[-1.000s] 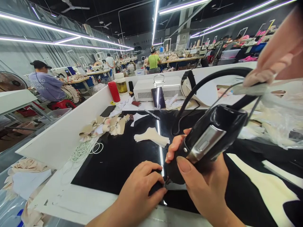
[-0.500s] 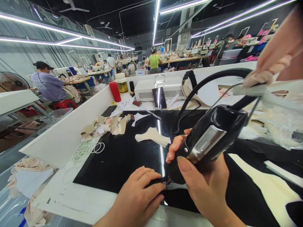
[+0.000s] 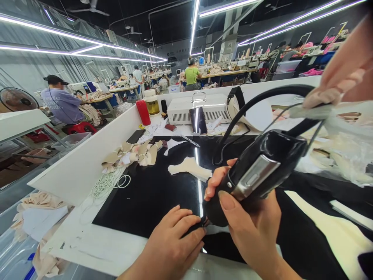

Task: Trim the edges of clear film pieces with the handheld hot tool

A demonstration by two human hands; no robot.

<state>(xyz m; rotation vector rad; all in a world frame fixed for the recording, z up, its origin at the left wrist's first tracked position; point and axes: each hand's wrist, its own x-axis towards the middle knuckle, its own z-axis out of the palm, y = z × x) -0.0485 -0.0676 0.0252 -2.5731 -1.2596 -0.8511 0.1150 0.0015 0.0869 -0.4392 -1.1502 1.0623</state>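
- Head view: black handheld power tool with a silver metal plate [image 3: 258, 177] slants low over the glossy black sheet [image 3: 145, 198], towards the counter's near edge.
- Right hand [image 3: 255, 229]: grip closed firmly around the tool's lower body.
- Left hand [image 3: 176, 241]: fingers partly spread beside the tool's lower end; whether its grip pinches anything, I cannot tell.
- Beyond the tool, well inside the counter's [image 3: 75, 247] far edge: cream curved fabric piece [image 3: 188, 167], lying flat.
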